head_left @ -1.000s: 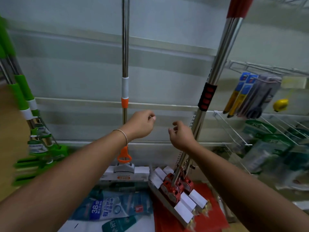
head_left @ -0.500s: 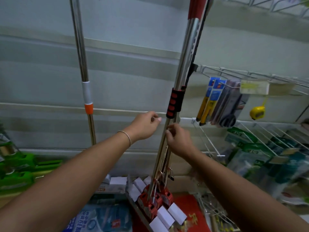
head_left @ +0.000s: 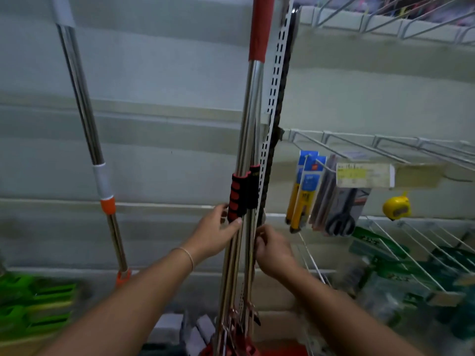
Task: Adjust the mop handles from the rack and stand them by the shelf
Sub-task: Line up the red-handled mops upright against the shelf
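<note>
A steel mop handle [head_left: 250, 111] with a red top sleeve and a black-and-red grip [head_left: 236, 199] stands upright in the middle, against the slotted shelf upright [head_left: 273, 98]. My left hand [head_left: 215, 233] holds this handle just under the grip, thumb across the front. My right hand [head_left: 271, 249] pinches the thin rods on the handle's right side, a little lower. Its red mop head [head_left: 228, 348] is at the bottom edge. A second steel handle [head_left: 84, 116] with a white and orange collar leans at the left.
Wire shelves [head_left: 372, 145] jut out on the right, with hanging blue and yellow packs [head_left: 303, 188], scissors [head_left: 339, 222] and a yellow tape measure [head_left: 395, 206]. Green mop heads [head_left: 33, 307] lie at the lower left. A pale panelled wall [head_left: 159, 73] stands behind.
Both hands moved from free air onto the red-topped handle. That handle went from leaning right to standing nearly upright against the shelf upright. The view shifted right and up.
</note>
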A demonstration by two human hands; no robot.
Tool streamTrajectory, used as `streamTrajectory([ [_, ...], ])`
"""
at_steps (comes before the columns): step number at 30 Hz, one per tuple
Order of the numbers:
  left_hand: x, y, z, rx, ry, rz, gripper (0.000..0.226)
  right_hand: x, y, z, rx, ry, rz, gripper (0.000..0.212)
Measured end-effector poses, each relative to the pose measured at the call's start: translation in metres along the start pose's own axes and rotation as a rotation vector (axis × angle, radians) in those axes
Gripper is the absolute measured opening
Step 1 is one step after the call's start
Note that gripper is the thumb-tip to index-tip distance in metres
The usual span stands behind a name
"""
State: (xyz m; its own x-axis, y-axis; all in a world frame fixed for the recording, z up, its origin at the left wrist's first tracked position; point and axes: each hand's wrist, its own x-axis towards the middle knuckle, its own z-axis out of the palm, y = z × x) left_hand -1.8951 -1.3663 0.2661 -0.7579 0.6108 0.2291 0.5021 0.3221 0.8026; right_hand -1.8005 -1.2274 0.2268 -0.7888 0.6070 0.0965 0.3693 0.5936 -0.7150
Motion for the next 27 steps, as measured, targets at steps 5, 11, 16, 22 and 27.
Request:
streamTrajectory([
  [5,0.019,0.004,0.005,-0.074,-0.004,0.06,0.033,0.009,-0.003,0.0,0.05,0.04,0.028,0.031],
  [11,0.026,-0.009,0.015,-0.223,0.04,0.046,0.023,0.015,0.003,0.008,-0.018,0.052,0.065,0.036],
  [16,0.025,-0.024,0.027,-0.224,-0.013,-0.005,0.03,0.02,0.014,0.024,-0.036,-0.001,0.07,0.05],
  [22,0.031,-0.038,0.052,-0.244,0.042,-0.133,0.023,0.04,0.024,0.032,-0.034,-0.037,-0.007,0.057],
  [27,0.027,-0.046,0.076,-0.305,0.122,-0.268,0.019,0.049,0.052,0.049,0.024,-0.094,-0.007,0.054],
])
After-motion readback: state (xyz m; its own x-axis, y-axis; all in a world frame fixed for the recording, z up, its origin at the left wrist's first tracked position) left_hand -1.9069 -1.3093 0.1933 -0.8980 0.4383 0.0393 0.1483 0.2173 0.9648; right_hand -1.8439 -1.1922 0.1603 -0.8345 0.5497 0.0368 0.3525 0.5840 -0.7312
